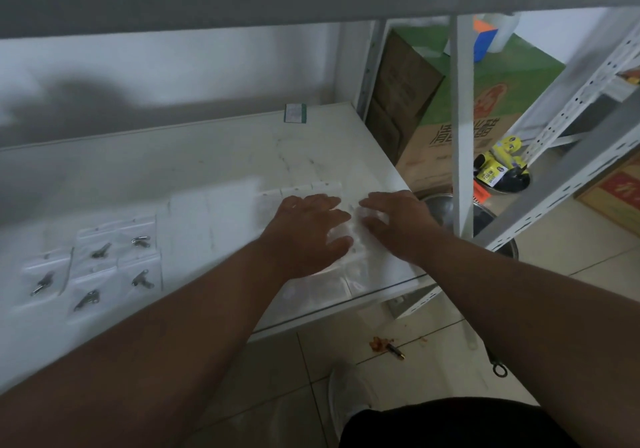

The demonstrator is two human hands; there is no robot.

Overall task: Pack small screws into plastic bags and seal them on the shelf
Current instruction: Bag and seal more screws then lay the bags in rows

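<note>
Both hands lie flat, fingers spread, gripping nothing: the left hand [308,229] and right hand [394,220] press side by side on a heap of empty bags [349,271] at the shelf's [225,156] right front corner. No screws show under them. Five filled bags [100,264], each with dark screws [140,279] inside, lie well apart to the left. The heap overhangs close to the edge; slick plastic could slide off to the floor if a palm pushes outward. A loose sweep leftward might also scatter the filled ones.
</note>
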